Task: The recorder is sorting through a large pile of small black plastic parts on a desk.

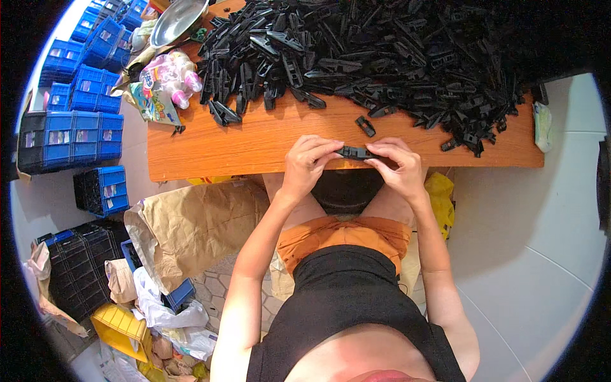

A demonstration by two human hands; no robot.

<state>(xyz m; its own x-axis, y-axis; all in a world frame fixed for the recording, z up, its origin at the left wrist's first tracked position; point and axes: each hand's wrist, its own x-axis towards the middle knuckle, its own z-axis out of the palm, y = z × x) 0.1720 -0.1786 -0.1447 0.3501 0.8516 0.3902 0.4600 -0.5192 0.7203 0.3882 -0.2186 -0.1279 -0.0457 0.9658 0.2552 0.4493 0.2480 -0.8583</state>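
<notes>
Between my two hands, at the front edge of the wooden table (248,149), is a small black plastic part (354,153). The fingers of my left hand (307,162) pinch its left end, and those of my right hand (401,164) pinch its right end. Just beyond the held part lies a single loose black plastic piece (365,126). A large heap of similar black plastic parts (356,63) covers the back of the tabletop. My fingertips hide both ends of the held part.
A metal bowl (178,24) and a clear plastic bag with pink parts (172,76) sit at the table's left end. Blue crates (73,140) stack up at far left. A brown paper sack (197,223) and a yellow bin (121,328) stand on the floor at left.
</notes>
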